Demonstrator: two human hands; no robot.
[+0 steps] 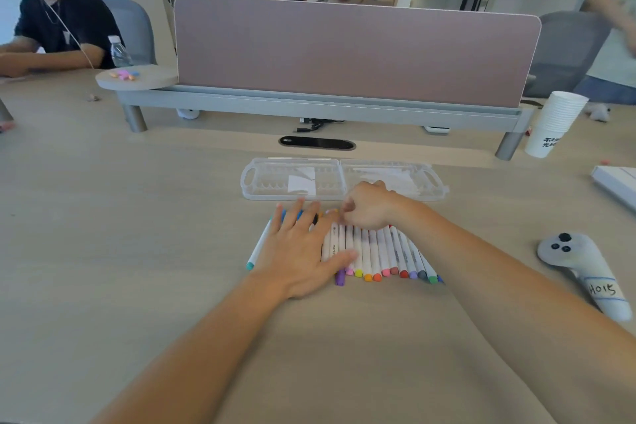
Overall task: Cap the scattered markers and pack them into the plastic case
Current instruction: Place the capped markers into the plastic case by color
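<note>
While a stack of paper cups (559, 122) and a grey controller (581, 268) sit toward the desk's (103, 251) right edge, the clear case (340, 179) lies open mid-desk. Just before it, the left hand (303, 248) presses flat, fingers spread, on the row of markers (378, 251); the right hand (368, 208) curls (contents hidden) over their far ends.

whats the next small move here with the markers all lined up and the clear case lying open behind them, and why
Probably lift a few white-barrelled markers with the right hand into the clear plastic case. The case lies open with no marker visible in it, the markers sit side by side in a row, near ends capped. The left hand lies flat on the row; the right is curled at its far ends.
</note>
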